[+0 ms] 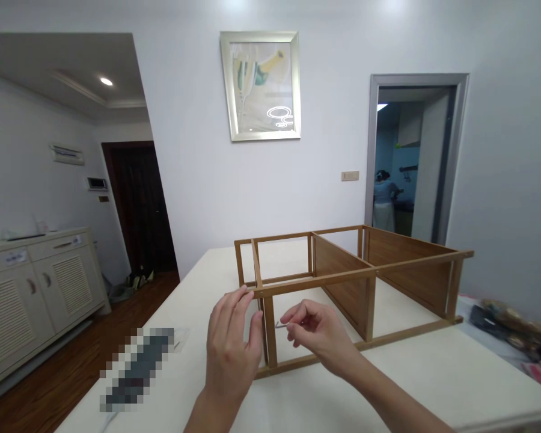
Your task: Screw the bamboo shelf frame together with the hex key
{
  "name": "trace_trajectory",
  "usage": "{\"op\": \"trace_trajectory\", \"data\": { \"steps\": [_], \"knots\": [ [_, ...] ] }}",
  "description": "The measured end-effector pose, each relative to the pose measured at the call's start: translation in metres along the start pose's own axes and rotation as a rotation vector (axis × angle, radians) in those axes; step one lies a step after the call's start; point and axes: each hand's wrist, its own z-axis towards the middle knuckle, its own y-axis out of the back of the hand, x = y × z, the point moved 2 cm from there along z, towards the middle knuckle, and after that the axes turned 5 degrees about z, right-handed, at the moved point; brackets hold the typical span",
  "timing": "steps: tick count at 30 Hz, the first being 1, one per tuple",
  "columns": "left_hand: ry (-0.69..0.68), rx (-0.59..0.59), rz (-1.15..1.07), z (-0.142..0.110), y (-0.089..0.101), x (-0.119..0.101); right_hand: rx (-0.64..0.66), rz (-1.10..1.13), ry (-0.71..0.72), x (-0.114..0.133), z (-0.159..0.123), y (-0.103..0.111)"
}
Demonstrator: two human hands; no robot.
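Observation:
A bamboo shelf frame point(342, 273) with two solid panels lies on its side on a white table point(388, 367). My left hand point(232, 346) grips the near left corner post of the frame, fingertips on the top rail. Just to the right, my right hand point(318, 334) pinches a small metal hex key point(281, 325), its tip pointing at the corner post.
A blurred dark object point(137, 367) lies on the table's left side. Bags and clutter point(514, 334) sit at the right edge. A white sideboard point(31, 288) stands at the left wall. Another person point(385, 201) stands in the far doorway.

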Motion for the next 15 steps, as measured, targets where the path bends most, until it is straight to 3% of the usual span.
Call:
{"op": "trace_trajectory", "data": {
  "steps": [3,7,15],
  "knots": [
    [0.000,0.080,0.014,0.014,-0.010,0.004,0.027,0.065,0.028,0.022,0.010,-0.003],
    [0.022,0.179,-0.020,0.014,-0.019,0.009,0.025,0.065,0.076,0.037,0.024,-0.005],
    [0.026,0.164,-0.081,0.011,-0.020,0.011,0.035,0.082,0.082,0.034,0.038,-0.017]
  ]
}}
